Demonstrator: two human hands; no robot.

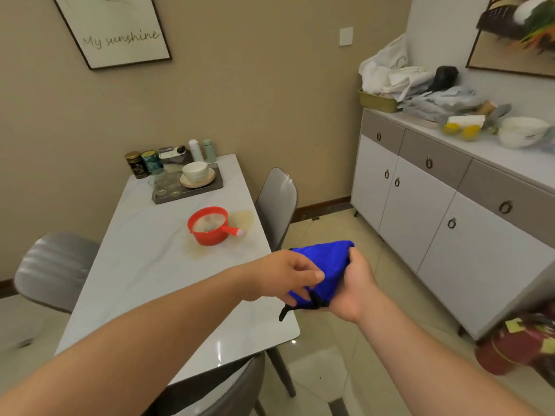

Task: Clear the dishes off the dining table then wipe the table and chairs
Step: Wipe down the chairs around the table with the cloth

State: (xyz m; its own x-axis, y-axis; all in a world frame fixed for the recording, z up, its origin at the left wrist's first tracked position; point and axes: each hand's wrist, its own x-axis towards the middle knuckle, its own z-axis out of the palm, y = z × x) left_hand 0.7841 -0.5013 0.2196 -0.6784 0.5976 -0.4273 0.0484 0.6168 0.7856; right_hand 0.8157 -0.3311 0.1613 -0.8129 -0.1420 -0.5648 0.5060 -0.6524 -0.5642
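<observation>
Beige walls are carrying a framed print (112,28) at the upper left and a light switch (346,36) nearer the corner. A white sideboard (426,205) with ring pulls is standing along the right wall on pale, glossy floor tiles (327,232). Another framed picture (516,31), blurred and perhaps showing a bird, is hanging above it.

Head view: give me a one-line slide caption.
Both hands, left and right, hold a blue cloth beside the table, red pot uncleared.

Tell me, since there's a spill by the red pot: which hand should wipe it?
Left, probably. The left hand hangs over the table edge, nearer the spill; the right hand cradles the cloth off the table.
</observation>
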